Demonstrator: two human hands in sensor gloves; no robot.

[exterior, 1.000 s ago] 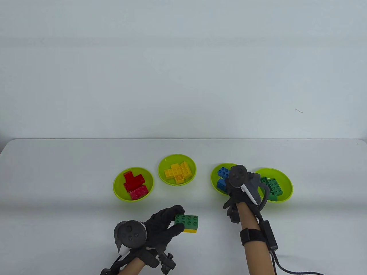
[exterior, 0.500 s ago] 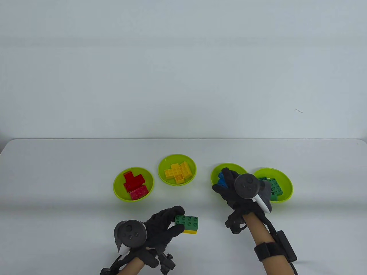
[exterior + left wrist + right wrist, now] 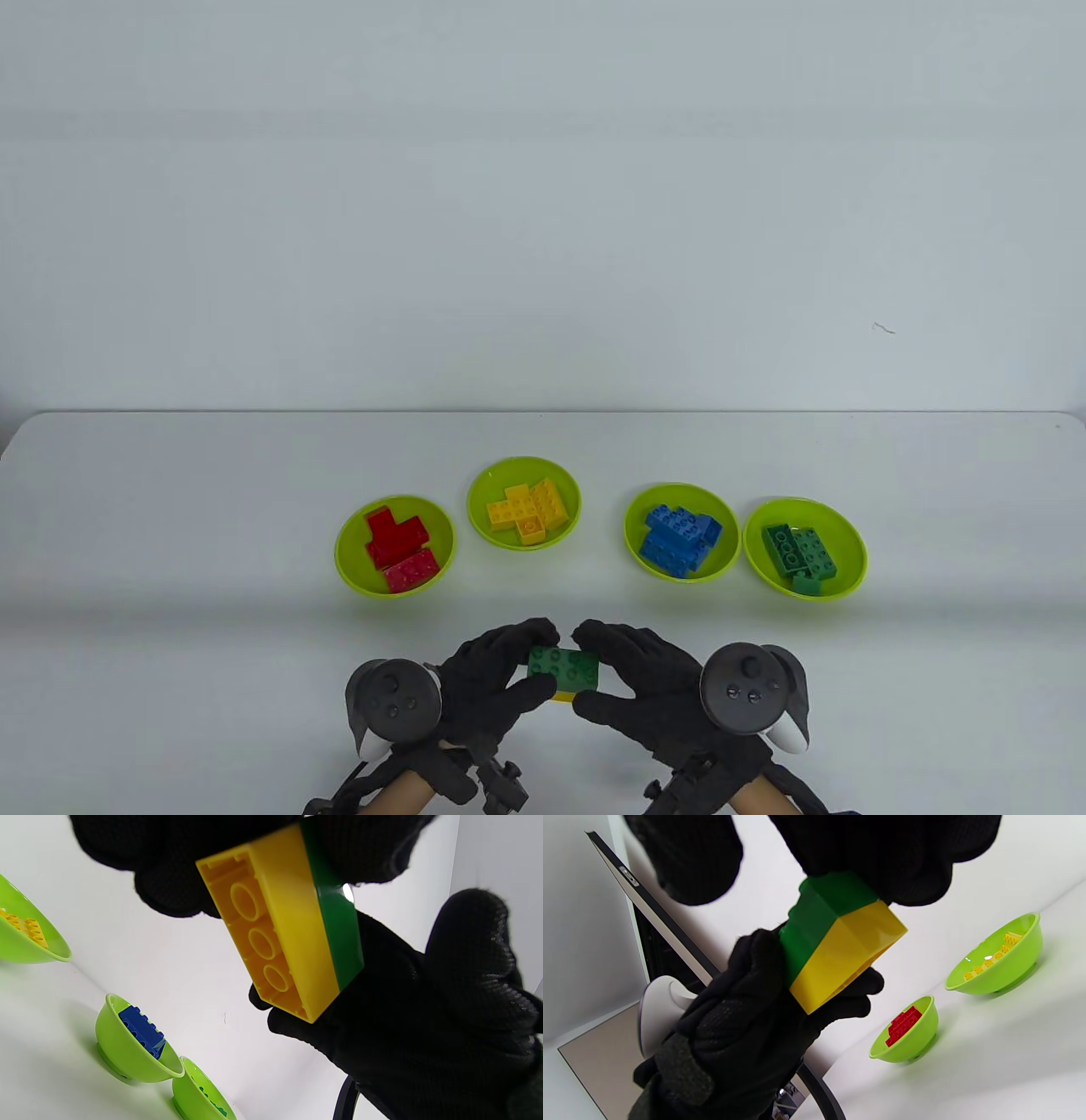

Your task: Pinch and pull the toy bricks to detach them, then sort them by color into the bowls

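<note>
Green plastic toy brick [image 3: 563, 665] sits on top of a yellow plastic toy brick [image 3: 278, 929], the two joined, held above the white table [image 3: 170, 526] near its front edge. The left hand [image 3: 488, 683] grips the left end with curled fingers, and the right hand [image 3: 645, 683] pinches the right end. Behind stand four lime-green plastic bowls: red bricks [image 3: 395, 546], yellow [image 3: 524, 503], blue [image 3: 679, 532], green [image 3: 804, 548].

A white table [image 3: 170, 509] is set against a plain white wall [image 3: 543, 212], which bears a small dark mark [image 3: 884, 328].
</note>
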